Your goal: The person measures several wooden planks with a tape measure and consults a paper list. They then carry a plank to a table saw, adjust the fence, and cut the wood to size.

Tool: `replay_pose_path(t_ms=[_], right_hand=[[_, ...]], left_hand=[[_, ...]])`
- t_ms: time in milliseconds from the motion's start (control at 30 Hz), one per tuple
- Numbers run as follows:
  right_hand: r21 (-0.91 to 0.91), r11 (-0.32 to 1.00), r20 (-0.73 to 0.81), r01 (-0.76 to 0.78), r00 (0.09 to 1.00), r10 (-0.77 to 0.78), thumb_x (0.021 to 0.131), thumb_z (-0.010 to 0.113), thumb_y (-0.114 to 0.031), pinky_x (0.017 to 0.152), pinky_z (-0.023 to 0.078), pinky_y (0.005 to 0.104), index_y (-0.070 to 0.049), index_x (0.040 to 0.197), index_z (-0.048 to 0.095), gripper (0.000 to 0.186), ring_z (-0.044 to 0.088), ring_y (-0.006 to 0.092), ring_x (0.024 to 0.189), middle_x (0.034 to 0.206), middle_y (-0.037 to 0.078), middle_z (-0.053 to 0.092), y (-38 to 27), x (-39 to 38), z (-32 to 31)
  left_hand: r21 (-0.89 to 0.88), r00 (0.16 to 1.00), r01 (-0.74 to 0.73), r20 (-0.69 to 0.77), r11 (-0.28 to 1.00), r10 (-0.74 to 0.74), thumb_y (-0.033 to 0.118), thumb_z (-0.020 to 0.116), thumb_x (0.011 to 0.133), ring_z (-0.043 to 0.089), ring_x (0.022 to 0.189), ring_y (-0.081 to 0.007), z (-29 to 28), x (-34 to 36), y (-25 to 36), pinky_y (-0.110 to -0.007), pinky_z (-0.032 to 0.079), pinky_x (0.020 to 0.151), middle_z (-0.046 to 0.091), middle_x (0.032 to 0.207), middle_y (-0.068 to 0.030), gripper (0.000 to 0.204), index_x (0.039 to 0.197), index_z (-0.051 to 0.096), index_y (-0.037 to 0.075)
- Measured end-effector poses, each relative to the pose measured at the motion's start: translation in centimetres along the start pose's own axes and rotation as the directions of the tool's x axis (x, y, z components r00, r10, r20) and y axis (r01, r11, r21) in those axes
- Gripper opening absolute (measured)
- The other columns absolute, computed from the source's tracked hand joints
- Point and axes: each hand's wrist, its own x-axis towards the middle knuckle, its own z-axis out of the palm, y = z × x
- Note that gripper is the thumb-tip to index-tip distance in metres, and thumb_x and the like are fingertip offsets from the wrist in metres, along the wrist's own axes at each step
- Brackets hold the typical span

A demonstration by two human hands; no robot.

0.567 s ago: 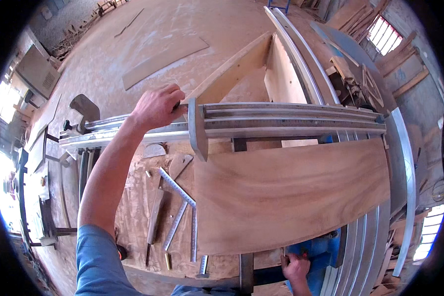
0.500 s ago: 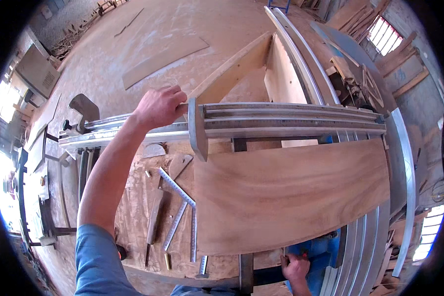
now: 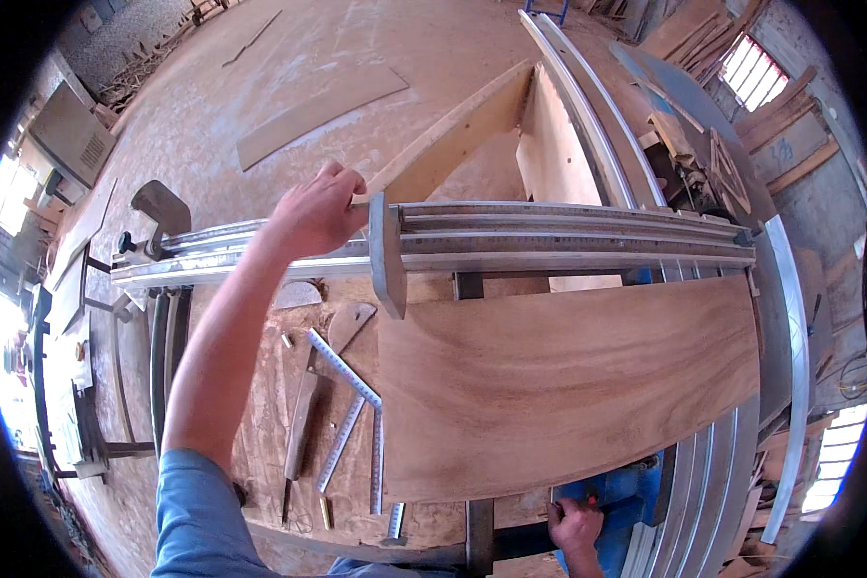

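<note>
My left hand is closed at the metal fence rail, right beside a flat grey stop that hangs over the rail. Its fingertips curl behind the rail, so what they grip is hidden. A wide brown wooden board lies flat in front of the fence, its far left corner close to the stop's lower end. Past the board's near edge, my right hand is closed low at the blue machine body. A small red bit shows by its fingers; the thing held is mostly covered.
Left of the board, a folding rule, a wooden-handled tool and a small brass-coloured cylinder lie on a wooden surface. Another stop sits at the rail's left end. Joined boards stand behind the fence; long metal rails run away from me.
My left hand and forearm have shifted slightly right, closer to the stop. The board and my right hand look nearly the same.
</note>
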Motion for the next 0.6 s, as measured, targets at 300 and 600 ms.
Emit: replay_pose_path(t_ms=[300, 600], right_hand=[[0.059, 0.998, -0.04, 0.019, 0.999, -0.017, 0.072, 0.073, -0.029, 0.049, 0.046, 0.043, -0.012, 0.061, 0.06, 0.024, 0.061, 0.0304, 0.053, 0.058, 0.008, 0.062, -0.7, 0.5, -0.5], [0.009, 1.0, -0.03, -0.006, 1.0, 0.006, 0.072, 0.073, -0.03, 0.05, 0.047, 0.0424, -0.013, 0.066, 0.064, 0.02, 0.062, 0.0299, 0.054, 0.058, 0.008, 0.062, -0.7, 0.3, -0.4]], left_hand=[[-0.188, 0.954, -0.259, 0.102, 0.947, 0.281, 0.003, 0.061, 0.082, 0.055, 0.111, -0.0327, -1.6, -0.4, -3.6, -0.04, 0.044, 0.095, 0.057, 0.117, -0.0167, 0.046, 0.128, 0.055, 0.007], [-0.073, 0.989, -0.143, 0.034, 0.987, 0.146, 0.01, 0.064, 0.084, 0.06, 0.094, -0.0334, -1.4, -0.3, -2.6, -0.04, 0.047, 0.083, 0.062, 0.098, -0.0183, 0.038, 0.121, 0.06, 0.006]])
